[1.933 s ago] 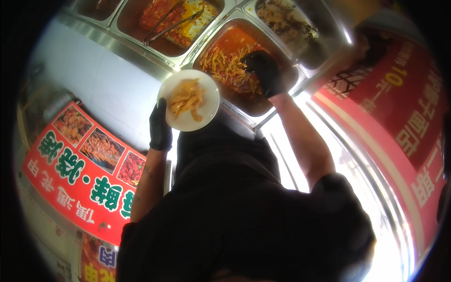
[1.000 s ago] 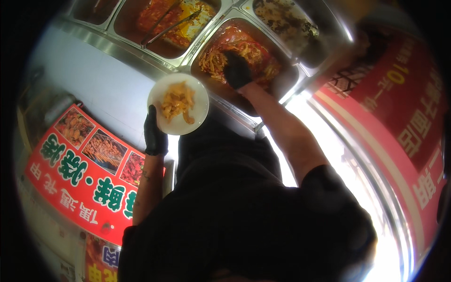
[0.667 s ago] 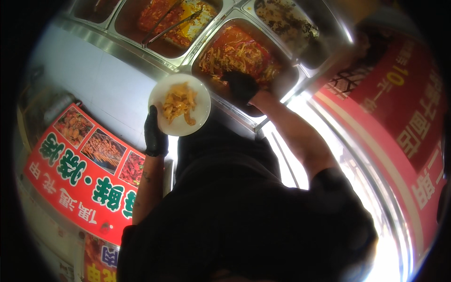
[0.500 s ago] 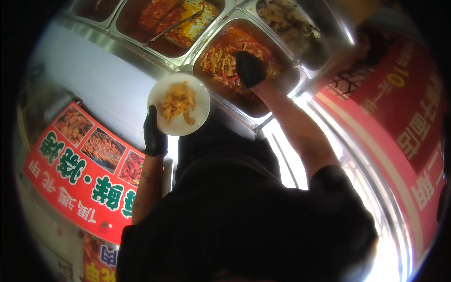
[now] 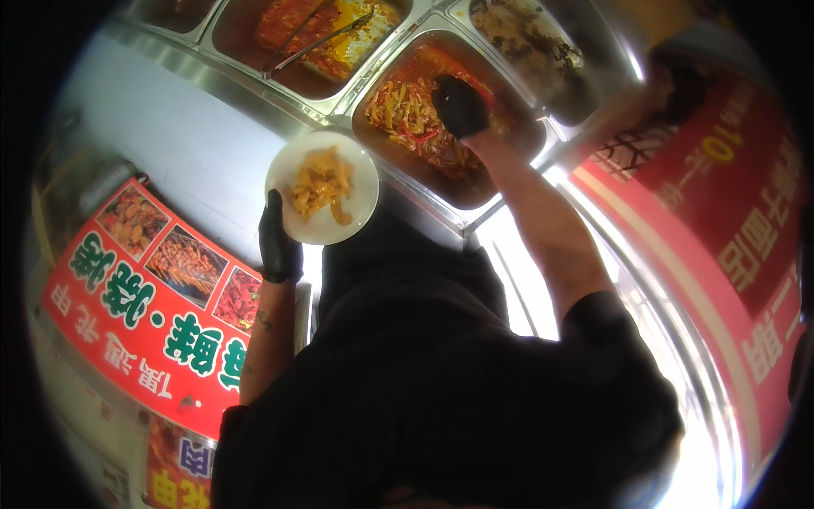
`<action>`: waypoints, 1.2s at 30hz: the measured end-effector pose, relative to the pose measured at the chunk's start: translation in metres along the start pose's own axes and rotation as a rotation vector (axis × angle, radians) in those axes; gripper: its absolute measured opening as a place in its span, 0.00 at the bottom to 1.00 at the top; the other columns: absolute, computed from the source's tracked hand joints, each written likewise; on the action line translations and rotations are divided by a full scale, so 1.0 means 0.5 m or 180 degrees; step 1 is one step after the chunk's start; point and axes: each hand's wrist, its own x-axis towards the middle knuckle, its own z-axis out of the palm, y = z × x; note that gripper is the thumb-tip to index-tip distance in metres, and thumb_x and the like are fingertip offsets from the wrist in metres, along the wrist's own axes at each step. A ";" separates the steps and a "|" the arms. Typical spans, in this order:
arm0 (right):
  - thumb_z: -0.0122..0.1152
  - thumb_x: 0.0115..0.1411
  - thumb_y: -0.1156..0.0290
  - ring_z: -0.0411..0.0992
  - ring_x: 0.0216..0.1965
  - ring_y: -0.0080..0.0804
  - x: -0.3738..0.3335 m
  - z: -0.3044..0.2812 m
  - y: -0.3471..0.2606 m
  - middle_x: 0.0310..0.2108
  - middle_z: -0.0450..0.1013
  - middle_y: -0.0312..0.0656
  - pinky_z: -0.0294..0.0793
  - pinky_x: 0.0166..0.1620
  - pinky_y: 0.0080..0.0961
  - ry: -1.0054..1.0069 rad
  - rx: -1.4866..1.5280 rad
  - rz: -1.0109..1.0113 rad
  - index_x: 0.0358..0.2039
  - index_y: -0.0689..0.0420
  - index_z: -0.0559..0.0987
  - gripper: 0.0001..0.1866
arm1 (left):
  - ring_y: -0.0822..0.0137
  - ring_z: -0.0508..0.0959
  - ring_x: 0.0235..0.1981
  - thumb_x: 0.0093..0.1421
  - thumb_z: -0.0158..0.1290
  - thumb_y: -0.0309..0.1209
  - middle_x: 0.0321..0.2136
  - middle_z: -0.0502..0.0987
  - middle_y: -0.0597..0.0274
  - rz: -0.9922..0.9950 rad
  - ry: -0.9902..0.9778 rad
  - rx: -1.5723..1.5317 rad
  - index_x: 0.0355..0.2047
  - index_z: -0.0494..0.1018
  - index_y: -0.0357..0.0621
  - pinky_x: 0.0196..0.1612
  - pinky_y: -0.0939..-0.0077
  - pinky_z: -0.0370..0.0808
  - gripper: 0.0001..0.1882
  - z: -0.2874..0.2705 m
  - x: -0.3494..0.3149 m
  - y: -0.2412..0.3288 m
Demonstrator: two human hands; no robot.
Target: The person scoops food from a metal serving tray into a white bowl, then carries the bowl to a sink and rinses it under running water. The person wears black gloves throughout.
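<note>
Now farther over the pan, baring strips: my right grip, hold unclear; my left grip, clamping the plate.

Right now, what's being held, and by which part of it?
The left hand holds the white plate by its left edge. The right hand is at the food strips in the metal pan; whether it grips any cannot be told.

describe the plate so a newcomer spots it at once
Start at the steel food pans along the top. Below and left of the pan the right hand reaches into, the black-gloved left hand holds the plate at its left edge. Round and white, bearing yellowish strips of food, it differs from the rectangular metal pans.
</note>
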 end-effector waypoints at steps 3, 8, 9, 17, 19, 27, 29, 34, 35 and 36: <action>0.55 0.69 0.65 0.80 0.48 0.52 -0.004 -0.006 0.062 0.46 0.80 0.53 0.80 0.51 0.47 -0.0432 -0.0670 -0.0358 0.43 0.54 0.85 0.12 | 0.61 0.71 0.66 0.81 0.43 0.47 0.65 0.72 0.50 0.0071 -0.0163 0.0057 0.72 0.61 0.31 0.69 0.63 0.68 0.33 0.002 0.000 0.002; 0.55 0.70 0.67 0.80 0.49 0.50 -0.053 -0.040 0.082 0.46 0.82 0.53 0.80 0.51 0.44 -0.0955 0.0438 0.1595 0.43 0.55 0.85 0.12 | 0.61 0.72 0.65 0.81 0.42 0.47 0.65 0.72 0.50 0.0031 0.0002 0.0246 0.72 0.61 0.31 0.69 0.63 0.68 0.32 0.001 -0.002 -0.001; 0.55 0.70 0.68 0.80 0.49 0.50 -0.069 -0.043 0.067 0.46 0.82 0.53 0.80 0.52 0.43 -0.0926 0.0787 0.1611 0.44 0.55 0.85 0.12 | 0.61 0.72 0.65 0.81 0.42 0.47 0.65 0.72 0.50 0.0016 0.0006 0.0164 0.72 0.61 0.31 0.69 0.63 0.68 0.32 0.000 -0.003 -0.002; 0.56 0.67 0.69 0.79 0.55 0.53 -0.103 0.030 -0.035 0.53 0.81 0.54 0.77 0.59 0.44 -0.0362 0.0517 0.0838 0.54 0.55 0.83 0.17 | 0.60 0.72 0.65 0.81 0.43 0.47 0.65 0.72 0.50 0.0009 0.0111 0.0180 0.72 0.61 0.31 0.69 0.63 0.69 0.33 0.000 -0.012 -0.003; 0.54 0.67 0.70 0.77 0.58 0.54 -0.077 0.039 -0.038 0.56 0.79 0.54 0.76 0.61 0.44 -0.0417 0.0383 0.1155 0.57 0.53 0.82 0.20 | 0.60 0.72 0.65 0.81 0.43 0.47 0.65 0.72 0.50 0.0005 0.0089 0.0143 0.72 0.61 0.31 0.69 0.63 0.68 0.33 0.000 -0.013 -0.002; 0.51 0.71 0.67 0.72 0.66 0.51 -0.093 0.026 -0.131 0.66 0.73 0.51 0.70 0.69 0.41 -0.0969 0.0818 0.0387 0.63 0.52 0.79 0.22 | 0.60 0.72 0.65 0.81 0.43 0.47 0.65 0.72 0.51 0.0073 0.0122 0.0483 0.72 0.61 0.31 0.69 0.63 0.68 0.32 -0.009 -0.013 -0.007; 0.51 0.74 0.63 0.71 0.67 0.50 -0.108 0.018 -0.125 0.67 0.73 0.50 0.71 0.68 0.40 -0.1230 0.0428 0.0260 0.64 0.49 0.79 0.22 | 0.60 0.72 0.65 0.81 0.43 0.47 0.65 0.72 0.51 0.0101 0.0052 0.0486 0.72 0.61 0.31 0.69 0.63 0.68 0.32 -0.011 -0.014 -0.007; 0.51 0.74 0.61 0.77 0.59 0.54 -0.141 -0.031 -0.105 0.60 0.77 0.52 0.76 0.62 0.44 -0.1992 0.1461 0.1366 0.64 0.46 0.78 0.21 | 0.61 0.72 0.65 0.81 0.42 0.47 0.65 0.72 0.52 -0.0039 0.0091 0.0106 0.72 0.61 0.31 0.69 0.63 0.68 0.32 -0.011 -0.013 -0.007; 0.51 0.74 0.60 0.77 0.59 0.53 -0.145 -0.049 -0.108 0.60 0.78 0.52 0.76 0.62 0.44 -0.2139 0.1500 0.1705 0.65 0.45 0.78 0.22 | 0.61 0.72 0.65 0.81 0.42 0.47 0.65 0.72 0.52 -0.0046 0.0114 0.0131 0.72 0.61 0.31 0.69 0.63 0.68 0.32 -0.010 -0.012 -0.007; 0.51 0.74 0.59 0.78 0.58 0.52 -0.145 -0.067 -0.116 0.59 0.78 0.52 0.77 0.62 0.44 -0.2187 0.1289 0.1546 0.65 0.45 0.77 0.22 | 0.61 0.72 0.65 0.81 0.42 0.47 0.65 0.73 0.52 -0.0035 0.0121 0.0124 0.72 0.61 0.31 0.69 0.64 0.68 0.32 -0.009 -0.011 -0.007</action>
